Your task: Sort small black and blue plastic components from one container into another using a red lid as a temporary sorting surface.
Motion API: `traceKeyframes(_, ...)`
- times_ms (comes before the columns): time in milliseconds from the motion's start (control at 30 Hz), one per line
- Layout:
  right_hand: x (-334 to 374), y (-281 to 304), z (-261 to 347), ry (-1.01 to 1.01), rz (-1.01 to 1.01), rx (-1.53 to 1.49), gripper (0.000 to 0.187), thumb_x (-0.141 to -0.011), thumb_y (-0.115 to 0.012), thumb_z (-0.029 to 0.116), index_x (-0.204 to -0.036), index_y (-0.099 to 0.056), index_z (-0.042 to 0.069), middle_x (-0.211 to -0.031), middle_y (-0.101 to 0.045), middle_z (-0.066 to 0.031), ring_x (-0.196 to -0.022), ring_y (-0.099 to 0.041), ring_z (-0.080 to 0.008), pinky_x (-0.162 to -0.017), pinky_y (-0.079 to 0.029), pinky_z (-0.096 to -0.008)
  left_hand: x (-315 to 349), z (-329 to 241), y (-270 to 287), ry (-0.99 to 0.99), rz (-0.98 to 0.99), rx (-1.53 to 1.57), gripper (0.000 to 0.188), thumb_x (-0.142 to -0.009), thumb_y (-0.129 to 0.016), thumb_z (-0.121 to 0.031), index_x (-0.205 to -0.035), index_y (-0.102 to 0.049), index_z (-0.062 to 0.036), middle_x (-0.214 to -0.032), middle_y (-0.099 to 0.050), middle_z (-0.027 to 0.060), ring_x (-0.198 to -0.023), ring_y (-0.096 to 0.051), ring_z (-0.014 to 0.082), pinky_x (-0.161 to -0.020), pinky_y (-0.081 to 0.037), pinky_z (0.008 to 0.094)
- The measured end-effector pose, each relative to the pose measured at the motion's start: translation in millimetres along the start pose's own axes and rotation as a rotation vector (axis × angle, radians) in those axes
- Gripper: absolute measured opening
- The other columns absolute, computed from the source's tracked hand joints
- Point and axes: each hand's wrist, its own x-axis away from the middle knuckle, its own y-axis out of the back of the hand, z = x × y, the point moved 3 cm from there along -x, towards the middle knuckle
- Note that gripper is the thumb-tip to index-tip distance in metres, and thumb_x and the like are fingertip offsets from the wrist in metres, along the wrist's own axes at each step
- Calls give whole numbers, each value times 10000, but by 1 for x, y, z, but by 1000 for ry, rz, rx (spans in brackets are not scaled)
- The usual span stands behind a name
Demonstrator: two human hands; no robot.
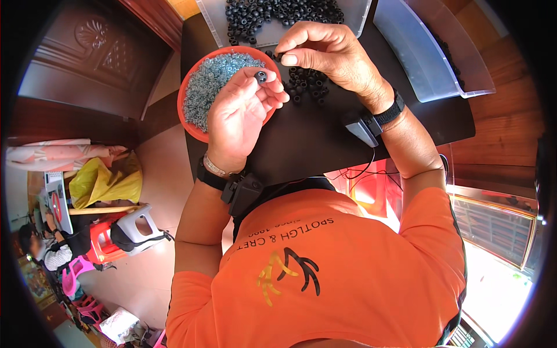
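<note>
Over the red bowl's right side, my left hand (235, 122) is palm up, its thumb and fingertips closed on a small black ring-like part (261, 76) with a hole in it. Just above and to the right, my right hand (328, 55) pinches a small dark piece (279, 57) between thumb and forefinger; the fingers hide most of it. The red bowl (182, 119) holds many small, clear bluish pieces (212, 81). Beneath my right hand, a loose pile of black round parts (310, 87) lies on the dark table (301, 139).
A clear bin (210, 28) of similar black parts stands at the table's far edge. Another clear bin (415, 55) sits at the far right, with dark parts inside. Stools (139, 232), a yellow cloth (107, 180) and a person (57, 252) are at the left.
</note>
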Motion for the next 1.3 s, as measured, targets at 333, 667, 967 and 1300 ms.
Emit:
traceKeyframes(333,3,-14,8,206,36,298,118,-828,-692,40,-941,-681,11,-893,-647,-63,-835,-627,-146,-729,-504,-256,1,3,-4,36,-35,-13,254,-955,-466,-216,-1094,-530,-14,-950,-599,93,-884,-595,224,-817,-457,328)
traceKeyframes(667,4,-23,13,274,54,478,226,-778,-744,82,-991,-686,37,-952,-654,-78,-863,-638,-194,-760,-512,-286,0,5,2,38,-49,37,238,-959,-459,-198,-1089,-532,-13,-955,-598,99,-872,-597,231,-803,-458,331)
traceKeyframes(967,6,-31,9,272,-19,487,313,-707,-788,72,-1000,-682,48,-972,-659,-83,-878,-638,-197,-767,-514,-297,2,6,7,54,-57,94,230,-961,-447,-185,-1102,-544,-30,-1103,-561,94,-961,-585,227,-800,-460,333)
traceKeyframes(1300,10,-36,8,442,-147,705,314,-675,-798,82,-967,-684,61,-929,-673,-84,-836,-645,-227,-729,-522,-317,2,7,0,32,-78,82,226,-962,-439,-198,-1106,-552,-64,-1106,-562,55,-989,-562,182,-822,-445,328)
